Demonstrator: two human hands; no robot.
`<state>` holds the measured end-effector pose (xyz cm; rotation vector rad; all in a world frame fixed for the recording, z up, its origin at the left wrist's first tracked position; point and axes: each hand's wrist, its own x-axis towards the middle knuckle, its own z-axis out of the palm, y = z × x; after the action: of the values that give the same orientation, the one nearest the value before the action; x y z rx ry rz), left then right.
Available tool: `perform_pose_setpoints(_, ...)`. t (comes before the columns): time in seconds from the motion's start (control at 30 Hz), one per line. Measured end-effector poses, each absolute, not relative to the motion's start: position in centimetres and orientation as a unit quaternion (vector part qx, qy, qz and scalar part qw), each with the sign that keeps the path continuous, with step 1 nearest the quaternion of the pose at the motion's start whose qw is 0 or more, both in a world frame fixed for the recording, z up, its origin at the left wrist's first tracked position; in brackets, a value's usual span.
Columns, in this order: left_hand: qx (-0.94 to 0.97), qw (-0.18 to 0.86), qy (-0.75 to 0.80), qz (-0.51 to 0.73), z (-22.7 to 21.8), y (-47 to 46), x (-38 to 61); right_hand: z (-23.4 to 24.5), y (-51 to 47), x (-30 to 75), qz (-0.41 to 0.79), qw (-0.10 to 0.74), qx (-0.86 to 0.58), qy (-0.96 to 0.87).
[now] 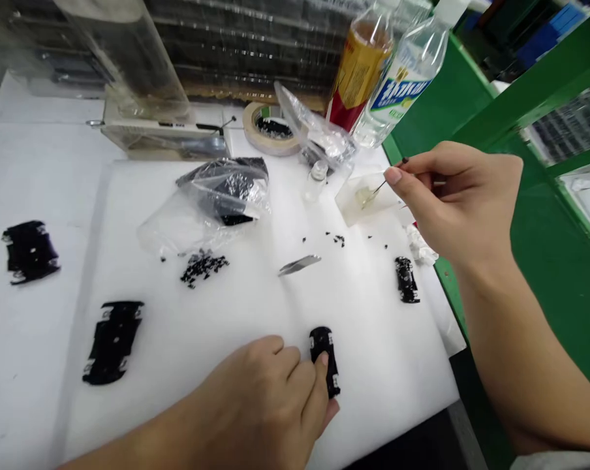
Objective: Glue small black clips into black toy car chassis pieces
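Note:
My left hand [270, 398] pinches a small black plastic part [320, 343] with pale bits along its edges, low on the white board. My right hand [464, 199] is closed on a thin needle-like tool [381, 187] with a dark end. The tool's tip touches a yellowish smear on a small whitish plate [346, 203]. Tweezers [299, 265] lie between my hands, partly lost in glare. Another similar black part [406, 281] rests on the right, and larger black parts [113, 343] lie at the left.
Tiny black pieces [201, 266] are piled near a clear plastic bag [217, 196]. Behind stand a small glass vial [315, 183], a tape roll [256, 134], a tea-coloured bottle [356, 72] and a clear water bottle [405, 78]. A green frame [544, 228] borders the right.

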<state>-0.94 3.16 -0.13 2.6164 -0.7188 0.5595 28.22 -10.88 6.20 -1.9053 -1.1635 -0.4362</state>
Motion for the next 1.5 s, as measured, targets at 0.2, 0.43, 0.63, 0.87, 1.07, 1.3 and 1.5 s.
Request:
perform_pose_setpoints(0.2,0.926,0.204,-0.251,0.196,0.0,3.0,-0.7,5.6,-13.4,25.0,-0.208,0.369,-0.781,-0.459)
perform_pose_setpoints(0.43,0.932,0.204,-0.256,0.154,0.7,3.3,-0.4,2.7,-16.6,17.8,0.028,0.382,-0.734,-0.561)
perform_pose_setpoints(0.63,0.937,0.187,-0.260,0.141,1.2,3.6,-0.1,1.1,-17.2,18.0,0.060,0.388,-0.727,-0.563)
perform_pose_setpoints(0.87,0.951,0.206,-0.210,0.091,1.1,3.0,-1.0,1.9,-16.5,16.8,0.035,0.307,-0.744,-0.592)
perform_pose_setpoints(1.07,0.932,0.233,-0.237,0.146,0.4,3.1,-0.9,1.8,-16.2,15.9,0.101,0.272,-0.704,-0.648)
perform_pose_setpoints(1.3,0.936,0.256,-0.205,0.127,0.1,2.7,-0.7,1.5,-16.5,15.7,0.103,0.271,-0.708,-0.645)
perform_pose_setpoints(1.5,0.940,0.250,-0.198,0.121,0.7,2.3,-1.3,1.8,-16.0,15.3,0.092,0.264,-0.728,-0.626)
